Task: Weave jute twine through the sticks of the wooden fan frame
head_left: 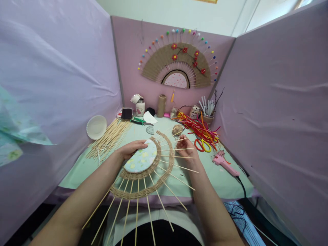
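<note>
A half-made fan [143, 171] lies on the green table [220, 181]: a floral fabric half-disc with thin wooden sticks radiating out and bands of jute twine woven across them. My left hand [132, 149] rests on the top edge of the fabric half-disc, fingers curled over it. My right hand [185, 147] is at the fan's right side, fingers pinched among the sticks, apparently on a strand of twine. A ball of jute twine [177, 129] sits just beyond the fan.
A bundle of wooden sticks [110, 138] and a white paper plate [96, 127] lie at left. Red and orange strips with scissors [202, 145] and a pink glue gun [225, 163] lie at right. Jars, a twine spool [161, 105] and a finished fan [177, 65] stand at the back partition.
</note>
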`<state>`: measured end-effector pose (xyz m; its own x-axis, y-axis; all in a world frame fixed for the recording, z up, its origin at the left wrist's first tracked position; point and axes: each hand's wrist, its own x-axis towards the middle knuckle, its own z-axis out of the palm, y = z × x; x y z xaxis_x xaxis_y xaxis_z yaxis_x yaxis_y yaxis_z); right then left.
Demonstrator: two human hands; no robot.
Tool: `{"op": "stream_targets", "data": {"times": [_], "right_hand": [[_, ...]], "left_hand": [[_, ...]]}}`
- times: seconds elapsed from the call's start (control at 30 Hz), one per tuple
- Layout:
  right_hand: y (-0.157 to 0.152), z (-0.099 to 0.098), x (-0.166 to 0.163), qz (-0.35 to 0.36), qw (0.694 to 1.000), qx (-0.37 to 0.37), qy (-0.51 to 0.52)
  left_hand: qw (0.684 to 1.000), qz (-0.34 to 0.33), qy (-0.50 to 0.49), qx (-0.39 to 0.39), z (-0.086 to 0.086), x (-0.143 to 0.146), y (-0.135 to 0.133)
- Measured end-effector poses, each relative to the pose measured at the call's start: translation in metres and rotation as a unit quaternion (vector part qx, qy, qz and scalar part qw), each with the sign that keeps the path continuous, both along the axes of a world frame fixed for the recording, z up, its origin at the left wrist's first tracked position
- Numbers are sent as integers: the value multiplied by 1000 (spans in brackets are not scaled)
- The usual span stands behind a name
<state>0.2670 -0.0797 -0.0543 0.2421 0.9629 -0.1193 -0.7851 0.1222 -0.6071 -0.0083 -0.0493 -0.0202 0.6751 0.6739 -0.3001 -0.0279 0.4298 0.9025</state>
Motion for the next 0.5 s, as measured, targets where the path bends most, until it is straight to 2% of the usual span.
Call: {"op": "stream_targets", "data": {"times": [0.2,0.37,0.5], "right_hand": [[-6,14,5,-7,994,4,108],[-9,17,9,2,993,38,109],[-3,15,12,3,992,28,119]], "left_hand": [[1000,-24,8,-3,-1,2,-1],[999,-30,14,-1,-1,1,-1],[999,-41,20,-5,-2,3,-2]]}}
